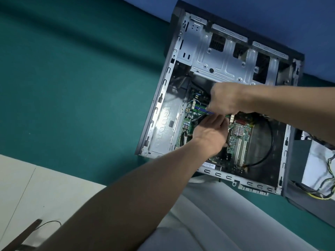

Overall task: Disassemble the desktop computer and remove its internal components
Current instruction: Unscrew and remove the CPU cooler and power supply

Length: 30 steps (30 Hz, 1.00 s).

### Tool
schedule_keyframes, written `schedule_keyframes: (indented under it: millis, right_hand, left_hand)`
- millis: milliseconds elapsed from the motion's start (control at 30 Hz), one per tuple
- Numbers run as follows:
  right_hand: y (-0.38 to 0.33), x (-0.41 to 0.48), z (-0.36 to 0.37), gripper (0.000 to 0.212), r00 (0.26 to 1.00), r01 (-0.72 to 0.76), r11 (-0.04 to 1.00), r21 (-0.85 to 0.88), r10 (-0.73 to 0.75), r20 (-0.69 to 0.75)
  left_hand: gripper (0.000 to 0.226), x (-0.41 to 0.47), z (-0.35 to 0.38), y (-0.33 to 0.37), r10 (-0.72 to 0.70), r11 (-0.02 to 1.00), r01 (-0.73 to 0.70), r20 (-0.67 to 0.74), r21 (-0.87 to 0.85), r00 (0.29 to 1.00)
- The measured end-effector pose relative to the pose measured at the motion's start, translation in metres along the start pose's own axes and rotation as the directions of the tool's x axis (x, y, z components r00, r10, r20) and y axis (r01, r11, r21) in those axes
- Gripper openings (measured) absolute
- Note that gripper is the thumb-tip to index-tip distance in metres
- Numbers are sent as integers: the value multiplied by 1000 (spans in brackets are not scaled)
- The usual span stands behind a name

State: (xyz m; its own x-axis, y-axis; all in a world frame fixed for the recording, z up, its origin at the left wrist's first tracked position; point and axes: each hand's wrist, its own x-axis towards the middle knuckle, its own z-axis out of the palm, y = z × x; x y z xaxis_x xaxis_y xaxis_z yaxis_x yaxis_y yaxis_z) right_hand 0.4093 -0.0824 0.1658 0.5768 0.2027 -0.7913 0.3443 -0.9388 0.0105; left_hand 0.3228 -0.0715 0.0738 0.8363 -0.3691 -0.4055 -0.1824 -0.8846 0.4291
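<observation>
The desktop computer case (223, 57) lies on its side with the side panel off. Its green motherboard (239, 142) is exposed, with blue and green memory slots (201, 110). My left hand (210, 133) reaches in from the lower left, its fingers fairly straight and touching the board beside the slots. A short black piece (198, 118) shows by its thumb. My right hand (224, 98) comes in from the right. Its fingers curl down and pinch a part at the memory slots, which the hand hides.
A silver drive cage (217, 51) fills the case's far end, and a black cable (268, 142) loops across its floor. A removed power supply (319, 165) with yellow and black wires lies at the right. The case rests on a green mat (81, 78). A black wire (52, 222) lies at the lower left.
</observation>
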Motion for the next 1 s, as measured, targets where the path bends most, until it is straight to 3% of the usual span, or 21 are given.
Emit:
schedule_keyframes:
  millis: [67,100,167,200,267,333,400,433,500,600,667,700,733,800,867,900,967,1000]
  right_hand:
    - [-6,-10,5,27,968,208,884,-419,-248,-43]
    - [-8,-13,6,27,943,273,798,-537,-333,-15]
    - [-11,-14,6,26,920,313,707,-635,-392,16]
    - [-12,-13,5,24,921,313,728,-610,-389,8]
    - [-12,-9,3,19,960,241,894,-378,-277,-42]
    - [-5,-2,-1,16,999,33,992,119,-32,-13]
    - [4,3,-3,18,959,-279,769,575,194,207]
    - [6,3,-3,17,923,-381,664,644,232,306]
    - [2,1,1,20,892,-445,641,625,259,370]
    - [-13,-2,7,29,957,-287,848,445,242,157]
    - [-17,-6,10,31,994,-108,992,63,108,2]
    - [-16,-7,10,32,999,1,987,-161,-7,-35]
    - [-15,-8,10,31,991,112,932,-344,-131,-32]
    - [-13,-11,12,33,939,293,711,-640,-339,54]
    - [-9,-13,13,33,865,408,442,-799,-468,183]
    - [-6,-14,13,31,838,436,363,-824,-497,225]
    - [4,-14,12,29,822,433,315,-845,-522,227]
    - [9,-12,12,28,820,425,349,-835,-539,192]
  left_hand:
    - [59,1,0,1,-82,974,91,51,-210,995]
    - [57,1,0,2,-105,957,123,78,-264,991]
    - [57,2,1,3,-93,952,116,96,-282,991]
    - [54,2,1,3,-84,950,107,90,-293,992]
    - [62,1,4,3,-59,980,68,53,-186,997]
    - [80,2,9,2,-2,1000,3,44,-15,999]
    - [85,5,14,1,18,1000,-20,65,24,998]
    - [87,7,16,1,25,999,-27,74,22,997]
    - [88,10,17,0,45,999,-46,75,4,996]
    - [85,13,18,-4,46,998,-41,110,-47,993]
    - [84,13,19,-5,55,997,-47,128,-65,990]
    - [82,11,18,-4,53,995,-41,141,-87,989]
    - [78,10,15,-4,46,992,-27,157,-124,986]
    - [59,6,11,-3,30,982,1,163,-190,986]
    - [38,5,12,-2,15,982,12,144,-189,989]
    - [34,5,13,-2,7,983,19,140,-181,990]
    - [46,3,13,-2,3,995,10,131,-96,991]
    - [56,2,12,-2,7,999,-1,133,-47,991]
